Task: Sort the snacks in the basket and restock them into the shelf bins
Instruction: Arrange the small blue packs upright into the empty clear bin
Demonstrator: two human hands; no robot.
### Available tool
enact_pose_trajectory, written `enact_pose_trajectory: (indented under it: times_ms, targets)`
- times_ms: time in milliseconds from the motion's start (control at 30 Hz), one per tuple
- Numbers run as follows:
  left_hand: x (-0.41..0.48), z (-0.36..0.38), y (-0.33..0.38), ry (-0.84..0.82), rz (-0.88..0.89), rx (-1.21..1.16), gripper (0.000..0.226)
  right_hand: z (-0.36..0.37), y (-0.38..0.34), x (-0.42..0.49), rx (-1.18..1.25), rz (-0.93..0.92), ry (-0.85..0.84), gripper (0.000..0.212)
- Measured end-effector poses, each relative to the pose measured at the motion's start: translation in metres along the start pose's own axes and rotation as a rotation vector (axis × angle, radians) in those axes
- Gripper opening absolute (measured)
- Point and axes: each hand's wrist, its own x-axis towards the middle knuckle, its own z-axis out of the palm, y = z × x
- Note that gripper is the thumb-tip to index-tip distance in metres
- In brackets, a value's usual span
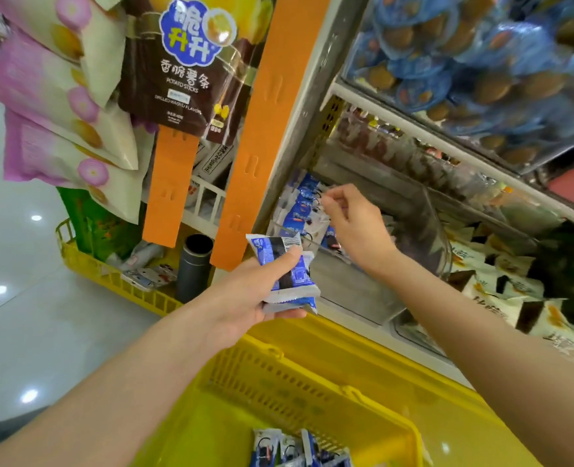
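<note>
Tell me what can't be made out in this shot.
1. Head view: how many blue snack packets the left hand grips; they overlap under its thumb.
2. Whether the right hand pinches anything over the clear bin; its fingertips are blurred.
3. Contents of the yellow basket; the bottom edge cuts them off.
4. Labels on the blue tubs, top right; motion-blurred.

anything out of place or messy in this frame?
One oddity: a dark grey open-topped cylinder stands by the far yellow basket and doesn't look like stock. Blue packets in the clear bin lie jumbled but contained; nothing looks spilled or torn.
</note>
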Motion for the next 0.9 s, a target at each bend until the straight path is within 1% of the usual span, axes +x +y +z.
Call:
enact_pose_trajectory:
  times_ms: [33, 133, 233, 333, 433, 500, 567, 667, 700, 800, 867, 900]
  targets:
    - [-0.002, 0.003, -0.002, -0.001, -0.013, -0.033, 0.027, -0.004, -0.006, -0.015, 0.044, -0.006, -0.031, 0.015]
    - [-0.007, 0.014, -0.009, 0.035, -0.054, -0.096, 0.034, -0.010, -0.015, -0.061, 0.216, 0.051, -0.208, 0.012]
    - [-0.010, 0.022, -0.017, 0.082, -0.102, -0.110, 0.040, -0.006, -0.018, -0.100, 0.246, 0.059, -0.299, 0.020]
    - [-0.013, 0.029, -0.026, 0.084, -0.138, -0.111, 0.051, 0.002, -0.017, -0.122, 0.192, 0.111, -0.340, 0.043]
    - [-0.019, 0.032, -0.037, 0.086, -0.127, -0.126, 0.054, 0.005, -0.018, -0.132, 0.121, 0.152, -0.365, 0.058]
    - [-0.022, 0.033, -0.041, 0.121, -0.119, -0.129, 0.051, 0.006, -0.021, -0.135, 0.096, 0.133, -0.366, 0.059]
    - [-0.025, 0.030, -0.043, 0.150, -0.126, -0.121, 0.049, 0.004, -0.023, -0.135, 0.127, 0.128, -0.348, 0.051]
    - [-0.026, 0.027, -0.042, 0.130, -0.094, -0.084, 0.049, -0.003, -0.026, -0.132, 0.335, 0.176, -0.326, 0.029]
    - [-0.027, 0.026, -0.041, 0.117, -0.071, -0.067, 0.048, -0.007, -0.027, -0.131, 0.435, 0.215, -0.322, 0.026]
    - [-0.026, 0.025, -0.035, 0.134, -0.032, -0.077, 0.049, -0.013, -0.029, -0.131, 0.712, 0.437, -0.312, 0.034]
    - [-0.025, 0.024, -0.032, 0.173, -0.019, -0.089, 0.049, -0.016, -0.029, -0.131, 0.912, 0.572, -0.301, 0.032]
    - [-0.025, 0.023, -0.032, 0.183, -0.007, -0.080, 0.047, -0.018, -0.030, -0.132, 0.988, 0.608, -0.304, 0.031]
